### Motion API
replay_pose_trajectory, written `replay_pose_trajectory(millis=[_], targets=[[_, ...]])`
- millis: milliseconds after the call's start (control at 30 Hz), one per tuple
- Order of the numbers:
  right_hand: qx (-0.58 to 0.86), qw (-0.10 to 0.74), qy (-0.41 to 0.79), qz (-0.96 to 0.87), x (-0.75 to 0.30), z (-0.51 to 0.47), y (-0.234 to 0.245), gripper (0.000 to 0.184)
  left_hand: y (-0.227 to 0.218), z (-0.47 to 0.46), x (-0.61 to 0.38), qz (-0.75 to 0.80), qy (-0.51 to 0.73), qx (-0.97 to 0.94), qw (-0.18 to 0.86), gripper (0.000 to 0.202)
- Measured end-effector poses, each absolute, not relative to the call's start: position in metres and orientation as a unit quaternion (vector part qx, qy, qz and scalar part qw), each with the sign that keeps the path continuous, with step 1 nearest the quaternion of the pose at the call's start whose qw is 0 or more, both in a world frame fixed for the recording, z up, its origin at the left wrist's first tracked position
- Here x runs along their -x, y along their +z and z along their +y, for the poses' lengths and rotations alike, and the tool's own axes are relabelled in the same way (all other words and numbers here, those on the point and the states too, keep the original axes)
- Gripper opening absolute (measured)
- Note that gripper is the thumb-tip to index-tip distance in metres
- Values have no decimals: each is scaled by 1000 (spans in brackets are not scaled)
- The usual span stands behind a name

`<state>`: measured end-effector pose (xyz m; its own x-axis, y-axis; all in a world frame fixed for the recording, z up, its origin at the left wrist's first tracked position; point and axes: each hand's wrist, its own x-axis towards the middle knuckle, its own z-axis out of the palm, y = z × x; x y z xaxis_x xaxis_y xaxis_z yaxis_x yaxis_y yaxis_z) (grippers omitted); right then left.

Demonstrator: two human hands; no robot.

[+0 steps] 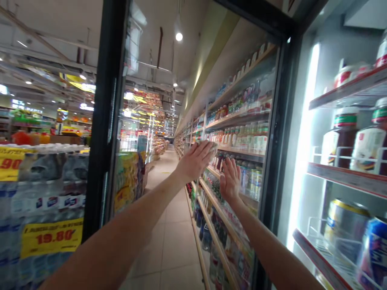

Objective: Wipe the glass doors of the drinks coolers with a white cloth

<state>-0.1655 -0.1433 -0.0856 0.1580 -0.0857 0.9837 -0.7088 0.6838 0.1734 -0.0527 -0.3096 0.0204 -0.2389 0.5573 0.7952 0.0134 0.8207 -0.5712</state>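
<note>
My left hand [193,162] reaches forward and lies against the glass of an open cooler door [106,100]. Under its fingertips is a pale, thin piece that looks like a wiping cloth [213,150], partly hidden by the fingers. My right hand [230,180] is raised a little lower and to the right, palm towards the glass, fingers stretched and slightly apart. Nothing shows in it. Whether its palm touches the glass, I cannot tell. The door's dark frame surrounds both hands, and bottle shelves show through the pane.
On the right, the lit cooler has shelves [347,176] with dark bottles [341,137] and cans [346,221]. Wrapped water bottles [51,201] with a yellow price sign [52,237] are stacked at left. A tiled aisle [172,233] runs ahead beside long drink shelves [238,114].
</note>
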Motion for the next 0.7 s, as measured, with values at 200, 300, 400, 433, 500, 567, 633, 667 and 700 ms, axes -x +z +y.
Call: replay_pose_trajectory(millis=[200,300,400,433,500,567,633,667,700], targets=[[-316,689,218,-614,166,-144,-86,55,28,-368,26,-713,111,45,691,52],[-315,688,218,-617,168,-144,-87,54,10,-389,11,-716,140,48,682,54],[-314,685,219,-621,171,-144,-88,54,-19,-398,1,-745,288,214,563,55],[-312,684,218,-622,172,-144,-88,53,-26,-401,-2,-744,309,238,542,55],[-309,683,214,-626,173,-144,-88,53,-35,-409,-8,-742,276,179,584,56],[-307,686,210,-626,175,-143,-88,52,-46,-418,-13,-731,208,69,646,57],[-307,689,209,-622,175,-143,-87,52,-69,-425,-18,-742,205,63,635,53],[-309,691,208,-619,176,-143,-87,52,-84,-427,-20,-757,235,112,599,49],[-311,693,209,-616,176,-143,-87,52,-98,-428,-21,-767,274,176,553,45]])
